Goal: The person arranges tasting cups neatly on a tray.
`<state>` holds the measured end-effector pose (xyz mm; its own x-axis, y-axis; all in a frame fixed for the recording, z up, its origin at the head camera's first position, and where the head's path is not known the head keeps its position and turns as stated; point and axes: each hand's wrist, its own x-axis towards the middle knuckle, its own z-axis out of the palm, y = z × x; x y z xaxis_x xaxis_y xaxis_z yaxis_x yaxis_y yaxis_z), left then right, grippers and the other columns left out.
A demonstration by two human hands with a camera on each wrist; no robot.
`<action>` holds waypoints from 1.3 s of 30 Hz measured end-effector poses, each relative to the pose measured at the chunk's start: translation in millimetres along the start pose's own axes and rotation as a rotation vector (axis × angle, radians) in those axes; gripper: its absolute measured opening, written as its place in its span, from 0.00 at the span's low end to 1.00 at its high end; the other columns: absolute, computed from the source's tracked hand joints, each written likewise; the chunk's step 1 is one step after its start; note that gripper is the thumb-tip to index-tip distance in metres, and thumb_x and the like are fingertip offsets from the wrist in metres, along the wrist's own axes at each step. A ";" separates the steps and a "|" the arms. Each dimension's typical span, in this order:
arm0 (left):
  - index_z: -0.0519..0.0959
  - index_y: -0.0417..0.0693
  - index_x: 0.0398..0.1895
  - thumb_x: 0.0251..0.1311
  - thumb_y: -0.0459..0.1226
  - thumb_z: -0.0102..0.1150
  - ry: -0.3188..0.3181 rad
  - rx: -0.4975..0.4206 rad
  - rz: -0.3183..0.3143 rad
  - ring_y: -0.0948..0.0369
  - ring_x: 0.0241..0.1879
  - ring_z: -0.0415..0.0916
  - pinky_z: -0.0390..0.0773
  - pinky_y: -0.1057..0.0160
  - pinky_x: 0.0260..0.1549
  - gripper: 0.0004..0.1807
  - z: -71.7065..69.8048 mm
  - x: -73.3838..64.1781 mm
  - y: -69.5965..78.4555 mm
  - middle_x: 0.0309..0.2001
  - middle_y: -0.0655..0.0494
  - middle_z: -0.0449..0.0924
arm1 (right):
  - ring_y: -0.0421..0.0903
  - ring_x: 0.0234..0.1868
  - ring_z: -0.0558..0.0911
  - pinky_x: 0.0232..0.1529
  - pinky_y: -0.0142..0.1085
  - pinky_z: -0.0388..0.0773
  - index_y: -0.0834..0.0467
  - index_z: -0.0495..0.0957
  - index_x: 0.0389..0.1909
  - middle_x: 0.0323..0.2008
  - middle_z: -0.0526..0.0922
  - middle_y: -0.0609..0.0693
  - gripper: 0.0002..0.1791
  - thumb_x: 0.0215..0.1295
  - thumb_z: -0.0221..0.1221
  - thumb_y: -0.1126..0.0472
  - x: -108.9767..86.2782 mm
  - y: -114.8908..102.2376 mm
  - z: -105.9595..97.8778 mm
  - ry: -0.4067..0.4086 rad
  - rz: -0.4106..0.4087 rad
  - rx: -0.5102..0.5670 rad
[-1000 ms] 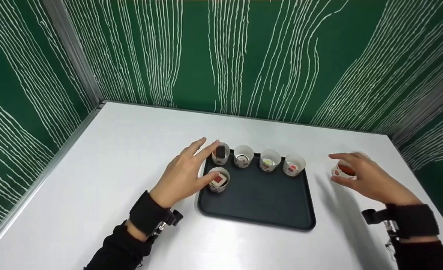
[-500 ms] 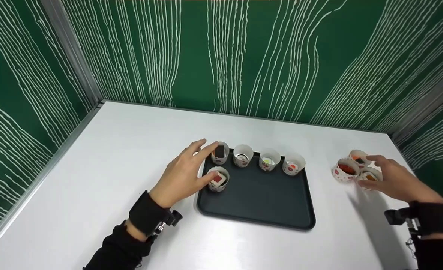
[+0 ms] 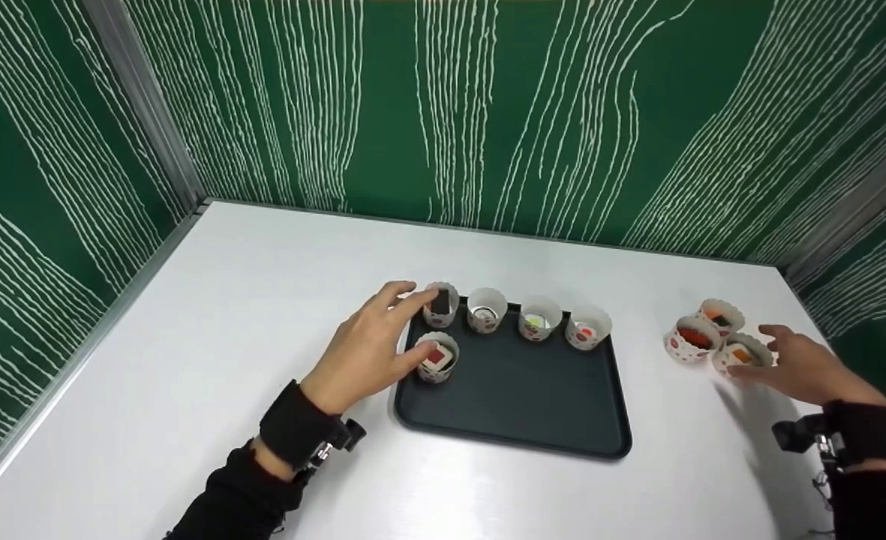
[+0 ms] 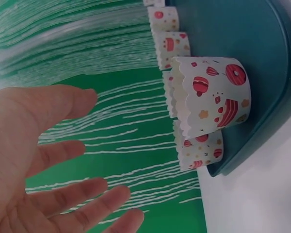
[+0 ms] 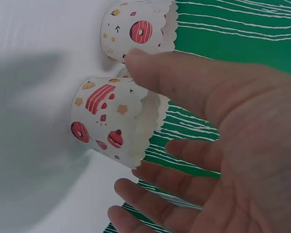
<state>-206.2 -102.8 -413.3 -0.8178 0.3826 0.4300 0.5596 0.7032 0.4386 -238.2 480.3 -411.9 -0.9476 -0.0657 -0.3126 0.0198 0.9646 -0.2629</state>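
My right hand (image 3: 814, 367) hovers with thumb and fingers spread beside a patterned paper baking cup (image 3: 726, 363) holding a white and orange piece. In the right wrist view that cup (image 5: 104, 116) stands just past the thumb and fingers; whether they touch it I cannot tell. Two more cups stand against it, one with a red-orange filling (image 3: 690, 341), the other with an orange and dark piece (image 3: 722, 315). My left hand (image 3: 360, 349) holds nothing, fingers apart, close to a cup with a white and red piece (image 3: 436, 360) and a cup with a dark block (image 3: 441, 306).
A dark rectangular tray (image 3: 533, 397) lies mid-table. Along its far edge stand further cups: one with a pale ringed piece (image 3: 486, 311), one with a yellow-green spot (image 3: 540, 319), one with a red spot (image 3: 587, 328). Green walls with white lines (image 3: 390, 112) enclose the white table.
My right hand has moved right, from over the group of cups to the right side of the nearest one, uncovering all three. The left hand and the tray's cups have not moved.
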 end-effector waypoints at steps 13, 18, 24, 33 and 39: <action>0.78 0.49 0.72 0.68 0.43 0.73 0.006 -0.016 -0.005 0.47 0.58 0.84 0.87 0.43 0.53 0.31 -0.5 1.2 -0.7 0.68 0.43 0.77 | 0.77 0.55 0.76 0.50 0.64 0.80 0.83 0.50 0.73 0.59 0.70 0.86 0.62 0.72 0.61 0.30 14.8 11.9 11.3 -0.006 0.094 0.074; 0.78 0.49 0.72 0.68 0.44 0.72 -0.001 -0.016 -0.007 0.48 0.57 0.84 0.87 0.44 0.52 0.30 -0.4 1.5 -1.1 0.67 0.43 0.77 | 0.77 0.56 0.75 0.50 0.64 0.80 0.82 0.50 0.73 0.61 0.69 0.86 0.63 0.71 0.60 0.28 15.7 13.7 12.8 -0.022 0.118 0.107; 0.78 0.49 0.71 0.68 0.44 0.72 -0.004 -0.015 -0.013 0.48 0.57 0.84 0.87 0.44 0.52 0.30 -0.2 2.2 -1.4 0.67 0.44 0.77 | 0.70 0.50 0.77 0.44 0.55 0.81 0.82 0.52 0.72 0.55 0.74 0.81 0.61 0.71 0.62 0.31 16.1 11.6 13.1 -0.010 0.154 0.134; 0.78 0.49 0.71 0.67 0.43 0.74 -0.004 -0.012 -0.027 0.48 0.55 0.85 0.87 0.43 0.52 0.31 -0.2 2.5 -0.4 0.66 0.44 0.78 | 0.62 0.43 0.78 0.37 0.42 0.79 0.84 0.54 0.68 0.45 0.78 0.74 0.62 0.67 0.65 0.31 16.0 15.1 15.7 0.025 0.180 0.144; 0.78 0.49 0.72 0.66 0.43 0.74 -0.004 -0.012 -0.020 0.48 0.56 0.85 0.87 0.43 0.52 0.31 0.0 2.2 -1.1 0.64 0.45 0.78 | 0.60 0.41 0.79 0.35 0.41 0.79 0.84 0.54 0.68 0.44 0.78 0.73 0.61 0.67 0.65 0.31 15.0 18.7 17.0 0.031 0.177 0.154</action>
<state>-208.6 -102.8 -412.9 -0.8294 0.3706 0.4180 0.5445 0.7036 0.4565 -246.6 493.0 -437.0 -0.9343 0.1113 -0.3388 0.2329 0.9098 -0.3435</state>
